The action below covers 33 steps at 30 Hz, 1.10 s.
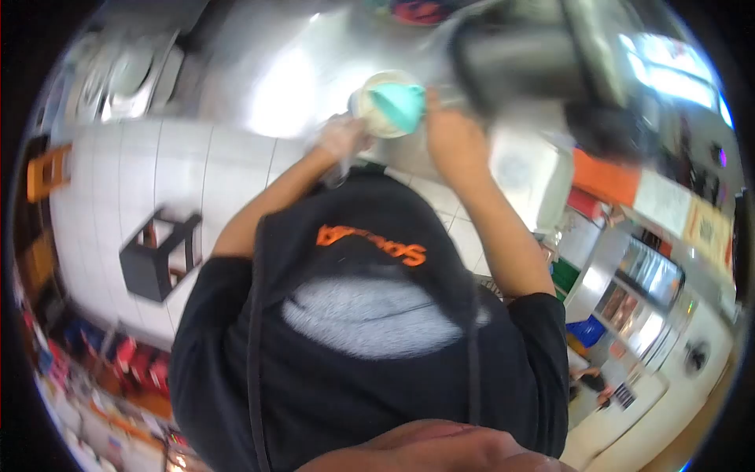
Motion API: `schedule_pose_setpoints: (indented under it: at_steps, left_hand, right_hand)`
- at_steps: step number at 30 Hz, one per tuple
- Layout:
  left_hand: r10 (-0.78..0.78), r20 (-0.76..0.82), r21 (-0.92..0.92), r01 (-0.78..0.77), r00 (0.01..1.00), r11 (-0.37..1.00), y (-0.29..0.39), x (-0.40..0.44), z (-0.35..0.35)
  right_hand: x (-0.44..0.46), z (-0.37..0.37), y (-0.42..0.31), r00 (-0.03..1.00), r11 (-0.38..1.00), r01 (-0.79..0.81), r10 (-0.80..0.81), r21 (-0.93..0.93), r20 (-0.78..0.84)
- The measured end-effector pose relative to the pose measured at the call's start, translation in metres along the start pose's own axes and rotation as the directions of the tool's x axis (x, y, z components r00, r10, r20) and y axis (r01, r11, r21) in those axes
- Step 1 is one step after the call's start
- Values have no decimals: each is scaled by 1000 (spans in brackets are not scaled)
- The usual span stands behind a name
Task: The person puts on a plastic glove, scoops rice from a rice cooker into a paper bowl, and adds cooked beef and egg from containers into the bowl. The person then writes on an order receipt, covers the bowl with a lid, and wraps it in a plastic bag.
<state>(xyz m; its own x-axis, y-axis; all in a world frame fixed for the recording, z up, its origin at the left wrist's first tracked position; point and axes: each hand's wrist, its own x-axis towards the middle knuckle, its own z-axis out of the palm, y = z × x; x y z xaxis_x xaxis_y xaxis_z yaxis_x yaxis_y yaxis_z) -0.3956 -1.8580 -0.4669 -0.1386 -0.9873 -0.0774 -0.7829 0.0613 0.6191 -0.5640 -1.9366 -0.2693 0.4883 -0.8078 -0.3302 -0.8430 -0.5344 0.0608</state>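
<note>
Near the edge of a metal counter is a round, pale container (381,126) with a turquoise utensil (401,108) inside it. My left hand (344,137), in a clear plastic glove, is closed on the container's left rim. On the other side, my right hand (448,126) looks bare and is closed on the turquoise utensil's right end. Blur hides the exact finger positions and whatever the container holds.
The shiny metal counter (228,71) spans the top. Large dark equipment (519,63) stands at upper right. A black stool (149,263) is on the tiled floor (102,197) at left. An orange panel (605,177) lies at right.
</note>
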Motion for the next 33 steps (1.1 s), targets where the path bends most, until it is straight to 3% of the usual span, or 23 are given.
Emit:
schedule_pose_setpoints:
  at_steps: [3, 4, 5, 6, 7, 8, 9, 10, 11, 12, 13, 14, 15, 16, 17, 20, 21, 23, 25, 29, 30, 31, 33]
  left_hand:
    - [-23, 35, 84, 20, 999, 996, -5, 10, 2]
    - [66, -95, 110, -55, 993, 992, -5, 8, 3]
    - [49, -108, 35, -45, 993, 998, -20, 14, 15]
    - [-112, -78, -257, 88, 991, 962, -23, 13, 26]
    - [-456, 186, -664, 453, 871, 595, 11, 11, -5]
    - [-137, -47, 85, 140, 989, 986, -3, 5, 0]
    - [-44, -74, 222, 59, 996, 973, -17, 8, 6]
    - [-183, -143, -411, 110, 973, 905, -74, 10, 48]
    - [-483, 49, -776, 338, 874, 532, -34, 16, 21]
    - [-495, 87, -643, 428, 865, 635, -14, 17, 1]
    - [-579, 230, -939, 336, 782, 80, -11, 22, 3]
    - [-705, 160, -963, 265, 691, 42, -8, 29, 11]
    - [-574, 317, -905, 422, 755, 55, -13, 25, -2]
    - [-640, 194, -924, 358, 744, 135, -26, 30, 7]
    - [-667, 254, -908, 410, 701, 84, -8, 26, -9]
    - [-546, 84, -457, 519, 834, 723, -23, 35, -22]
    - [-529, 73, -372, 515, 845, 772, -20, 34, -25]
    - [-516, 104, -288, 522, 850, 803, -14, 40, -27]
    - [-496, 133, -217, 514, 858, 830, -3, 41, -30]
    - [-442, 194, -77, 463, 876, 883, 15, 51, -37]
    - [-427, 204, -37, 443, 881, 896, 18, 53, -40]
    - [-413, 214, -7, 424, 885, 905, 21, 56, -42]
    - [-393, 239, 66, 389, 888, 919, 26, 59, -45]
  right_hand:
    - [-40, -78, 26, 934, 991, 17, 32, 134, -356]
    - [-48, -97, 52, 797, 988, 43, 57, 151, -602]
    - [-60, -132, 77, 721, 983, 11, 119, 182, -682]
    - [-68, -160, 108, 580, 985, -25, 151, 168, -800]
    - [-68, -180, 142, 424, 985, -63, 173, 161, -889]
    - [-66, -189, 170, 375, 981, -96, 193, 169, -907]
    - [-60, -198, 205, 468, 979, -159, 192, 132, -863]
    - [-57, -206, 248, 547, 966, -239, 218, 99, -808]
    - [-60, -212, 298, 618, 940, -333, 273, 69, -737]
    - [-34, -207, 334, 539, 920, -312, 379, 239, -752]
    - [-24, -200, 349, 626, 907, -333, 416, 256, -660]
    - [22, -177, 378, 510, 929, -254, 365, 269, -779]
    - [19, -176, 362, 571, 901, -314, 430, 298, -699]
    - [32, -166, 360, 546, 886, -266, 464, 381, -698]
    - [38, -159, 353, 490, 862, -173, 495, 476, -717]
    - [55, -165, 338, 476, 846, -174, 520, 504, -710]
    - [44, -172, 331, 500, 866, -105, 471, 489, -726]
    - [29, -184, 327, 679, 934, -103, 318, 343, -662]
    - [-4, -186, 319, 656, 936, -94, 315, 340, -686]
    - [-78, -144, 318, 95, 887, 432, 133, 161, -987]
    - [-112, -117, 317, 152, 880, 403, 206, 251, -967]
    - [-153, -53, 335, 321, 772, 433, 351, 466, -880]
    - [-206, 37, 341, 244, 729, 264, 582, 631, -775]
